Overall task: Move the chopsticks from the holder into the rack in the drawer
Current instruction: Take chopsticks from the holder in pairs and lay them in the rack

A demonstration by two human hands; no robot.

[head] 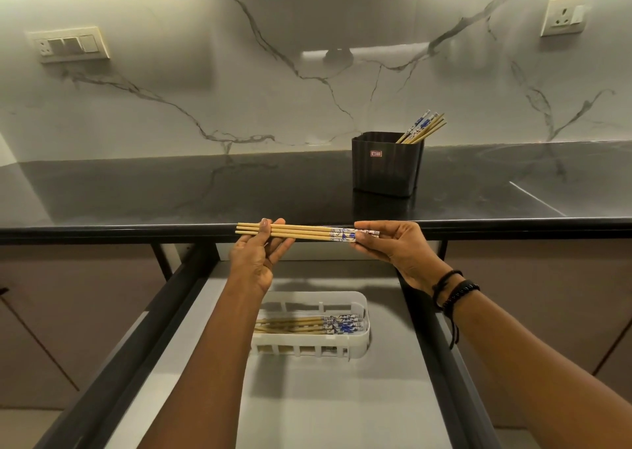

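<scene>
A small bundle of wooden chopsticks (304, 232) with blue-and-white patterned ends lies level in front of the counter edge, above the open drawer. My left hand (258, 255) pinches the plain ends between thumb and fingers. My right hand (393, 245) grips the patterned ends. The black holder (384, 166) stands on the counter, with several chopsticks (422, 129) leaning out to its right. Below my hands, the white slotted rack (359, 337) rests on the drawer floor and holds several chopsticks (318, 324) lying flat, partly hidden by my left forearm.
The open drawer (403, 373) has a grey floor and dark side rails (143, 339). The black counter (171, 189) runs along a marble backsplash with a switch plate (70, 44) at left and a socket (564, 16) at right.
</scene>
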